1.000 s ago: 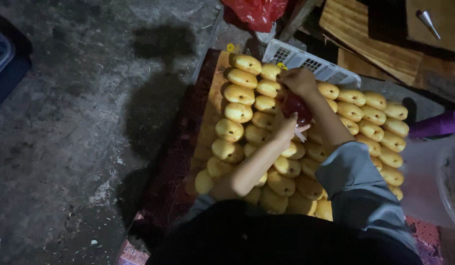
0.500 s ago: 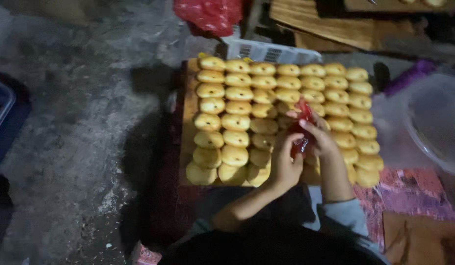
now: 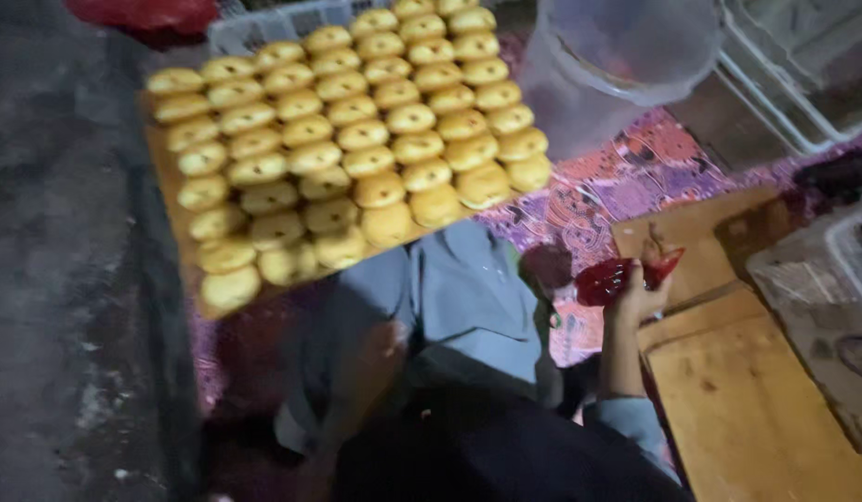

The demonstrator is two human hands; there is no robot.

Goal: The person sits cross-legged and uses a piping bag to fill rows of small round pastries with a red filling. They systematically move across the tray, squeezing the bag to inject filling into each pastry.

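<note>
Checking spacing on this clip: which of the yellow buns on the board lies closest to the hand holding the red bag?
The bun at the board's near right corner, end of the front row. It lies closest to the right hand and its red bag, beside the patterned cloth.

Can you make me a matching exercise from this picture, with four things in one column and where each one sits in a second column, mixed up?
Things:
1. small red glossy bag
2. rows of round yellow pastries
3. clear plastic bucket
4. bare wooden board

Places:
A. top right of the view, on the patterned cloth
B. lower right, on the floor
C. held in the right hand
D. on a flat tray at upper left

Pairs: 1-C, 2-D, 3-A, 4-B
</note>
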